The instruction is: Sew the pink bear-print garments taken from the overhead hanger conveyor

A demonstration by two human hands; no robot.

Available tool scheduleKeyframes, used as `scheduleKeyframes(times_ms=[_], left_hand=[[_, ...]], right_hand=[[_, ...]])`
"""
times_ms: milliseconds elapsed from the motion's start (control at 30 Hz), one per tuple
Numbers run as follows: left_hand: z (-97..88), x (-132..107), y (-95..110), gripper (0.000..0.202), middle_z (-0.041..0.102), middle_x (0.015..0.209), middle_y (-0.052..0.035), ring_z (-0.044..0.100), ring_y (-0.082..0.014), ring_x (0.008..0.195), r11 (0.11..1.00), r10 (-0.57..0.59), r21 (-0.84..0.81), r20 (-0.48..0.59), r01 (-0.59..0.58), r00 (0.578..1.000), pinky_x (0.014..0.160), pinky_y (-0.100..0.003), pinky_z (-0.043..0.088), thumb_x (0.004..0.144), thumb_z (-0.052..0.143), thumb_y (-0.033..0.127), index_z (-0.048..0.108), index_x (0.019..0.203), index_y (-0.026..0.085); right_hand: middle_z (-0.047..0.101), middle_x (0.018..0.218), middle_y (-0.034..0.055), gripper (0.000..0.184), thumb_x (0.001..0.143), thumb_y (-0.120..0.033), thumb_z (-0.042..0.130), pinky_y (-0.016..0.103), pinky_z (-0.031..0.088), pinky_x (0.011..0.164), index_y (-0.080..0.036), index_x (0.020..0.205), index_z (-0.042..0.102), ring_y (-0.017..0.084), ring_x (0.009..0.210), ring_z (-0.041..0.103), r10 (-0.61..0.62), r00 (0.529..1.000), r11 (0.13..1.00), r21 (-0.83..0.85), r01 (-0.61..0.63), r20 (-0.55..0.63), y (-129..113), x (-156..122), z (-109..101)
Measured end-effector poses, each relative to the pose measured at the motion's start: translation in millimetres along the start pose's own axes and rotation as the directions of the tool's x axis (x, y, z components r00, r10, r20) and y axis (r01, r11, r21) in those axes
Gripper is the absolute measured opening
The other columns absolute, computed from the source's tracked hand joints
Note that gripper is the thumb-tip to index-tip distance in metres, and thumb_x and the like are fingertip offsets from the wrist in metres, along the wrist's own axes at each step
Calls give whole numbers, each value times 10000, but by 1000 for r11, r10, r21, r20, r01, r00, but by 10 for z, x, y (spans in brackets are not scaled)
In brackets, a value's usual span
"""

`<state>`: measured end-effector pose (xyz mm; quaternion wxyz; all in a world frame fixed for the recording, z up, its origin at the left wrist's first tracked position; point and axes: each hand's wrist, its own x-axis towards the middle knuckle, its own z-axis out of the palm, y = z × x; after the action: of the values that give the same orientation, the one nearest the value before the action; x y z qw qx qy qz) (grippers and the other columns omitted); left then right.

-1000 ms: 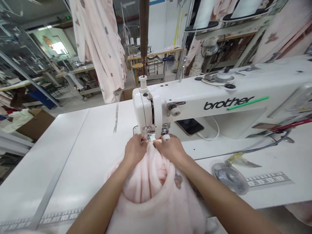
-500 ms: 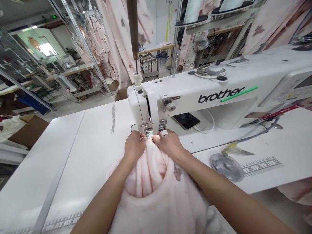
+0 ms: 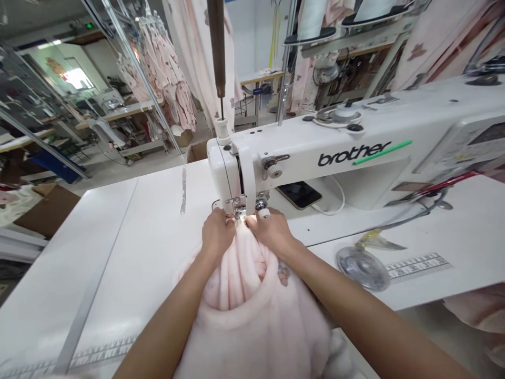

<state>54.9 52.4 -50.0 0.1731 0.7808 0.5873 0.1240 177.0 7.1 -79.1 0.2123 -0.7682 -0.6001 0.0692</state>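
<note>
A pale pink plush garment [image 3: 252, 326] with small brown prints lies gathered in folds on the table in front of me. Its far edge runs under the presser foot [image 3: 239, 210] of a white sewing machine [image 3: 292, 152]. My left hand [image 3: 218, 234] is closed on the fabric just left of the foot, fingers bent and pinching. On the other side my right hand [image 3: 270, 229] also grips the fabric, thumb and fingers close to the foot and partly behind a white knob. The needle's tip is too small to make out.
Under the machine arm lies a phone [image 3: 300, 195] with a white cable. To the right are a clear round bobbin case [image 3: 363, 268] and a ruler strip [image 3: 420, 267] on the table. A cardboard box [image 3: 47, 210] stands at the left; pink garments [image 3: 168, 79] hang behind.
The view has shifted slightly. Both hands stay at the presser foot with the fabric between them. Hanging pink cloth behind the machine has swung a little.
</note>
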Motion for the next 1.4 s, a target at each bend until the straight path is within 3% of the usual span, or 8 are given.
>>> scheduleKeyframes(times_ms=[267, 500, 667, 933, 1100, 1300, 1400], left_hand=[[17, 5, -11, 113, 628, 932, -111, 602, -267, 895, 1000, -16, -2, -19, 16, 1000, 673, -314, 408, 804, 451, 207, 548, 820, 154], [-34, -17, -88, 115, 646, 882, -22, 621, -139, 713, 989, 58, -138, 23, -55, 998, 692, -246, 429, 812, 468, 188, 557, 884, 173], [-31, 20, -106, 85, 649, 848, -15, 617, -135, 671, 983, 60, -173, 22, -55, 998, 680, -248, 427, 794, 489, 170, 561, 838, 168], [-27, 24, -118, 78, 644, 774, -9, 615, -144, 679, 983, 60, -176, 26, -55, 998, 680, -252, 417, 791, 489, 173, 564, 811, 165], [-31, 7, -115, 89, 653, 837, -31, 604, -174, 778, 986, 55, -156, 10, -53, 998, 705, -265, 417, 784, 507, 188, 594, 798, 172], [-32, 0, -117, 85, 663, 871, -28, 602, -171, 806, 984, 42, -175, 6, -41, 999, 744, -261, 433, 758, 521, 182, 604, 775, 178], [-31, -5, -119, 83, 662, 832, -23, 606, -170, 811, 983, 44, -179, -9, -45, 999, 731, -252, 436, 745, 530, 189, 601, 787, 180]], right_hand=[[641, 722, 43, 154, 860, -203, 492, 265, 260, 528, -166, 889, 639, 206, 692, 581, 9, 1000, 1000, 7, -9, -9, -7, 14, 25], [649, 780, 60, 145, 884, -202, 503, 256, 300, 549, -148, 920, 632, 226, 750, 595, -39, 999, 999, 31, 38, 22, 32, -18, -17], [655, 859, 17, 291, 1001, -222, 340, 210, 354, 632, -181, 914, 615, 177, 813, 601, -136, 988, 986, 109, 128, 69, 154, -74, -118], [650, 906, 61, 276, 1006, -189, 307, 230, 358, 655, -142, 958, 574, 207, 833, 598, -86, 993, 991, 112, 78, 76, 143, -52, -105], [650, 885, 74, 257, 995, -183, 326, 245, 361, 656, -131, 959, 576, 222, 829, 599, -62, 994, 993, 103, 53, 85, 137, -63, -117], [648, 883, 93, 248, 991, -190, 319, 255, 377, 651, -105, 1071, 538, 226, 828, 599, -56, 995, 992, 114, 47, 77, 123, -55, -121], [648, 887, 93, 254, 984, -176, 319, 257, 390, 662, -114, 1040, 559, 223, 829, 605, -84, 994, 988, 138, 74, 74, 135, -58, -115]])
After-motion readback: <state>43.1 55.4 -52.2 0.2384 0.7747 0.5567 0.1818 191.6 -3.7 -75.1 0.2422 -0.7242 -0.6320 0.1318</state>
